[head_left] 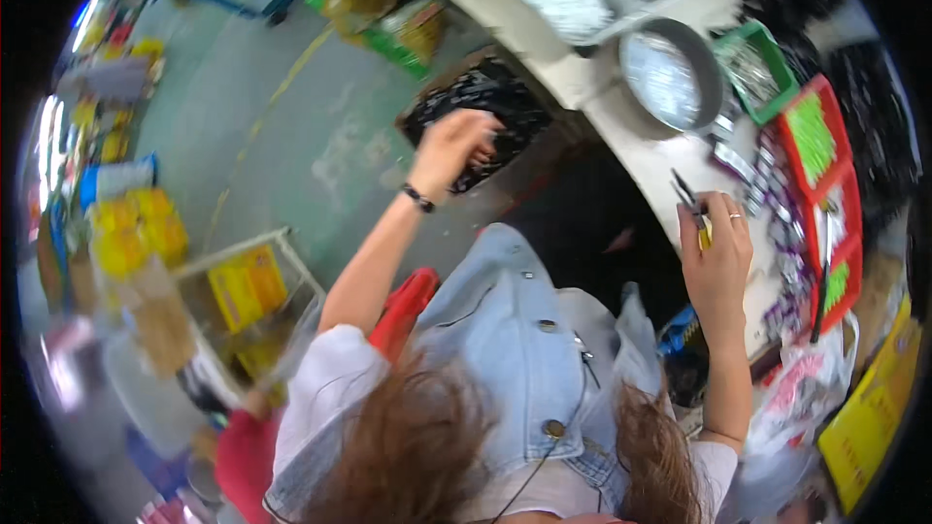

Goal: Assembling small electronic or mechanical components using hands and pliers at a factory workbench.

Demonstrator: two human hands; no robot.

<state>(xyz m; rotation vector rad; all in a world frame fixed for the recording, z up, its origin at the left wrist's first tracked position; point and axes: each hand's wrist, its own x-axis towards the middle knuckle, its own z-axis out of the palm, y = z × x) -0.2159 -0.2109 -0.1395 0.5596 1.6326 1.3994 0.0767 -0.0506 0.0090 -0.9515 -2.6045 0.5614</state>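
Note:
My left hand [454,147] is out over a box lined with a black plastic bag [490,92]. Its fingers are curled and slightly blurred; whatever may be in them cannot be made out. In my right hand [718,250], at the table's inner edge, is a pair of small pliers [688,196] with dark pointed jaws and a bit of yellow handle showing. Beside that hand, small silver and purple packets [777,209] lie scattered on the white table [636,150].
A round metal pan [709,87] holds shiny pale pieces, with a metal tray [636,15] behind it. Along the right stand a green basket [784,73] and red bins [843,150] with bright green pieces. Another person's red sleeve [243,456] shows at lower left, near a crate [209,330].

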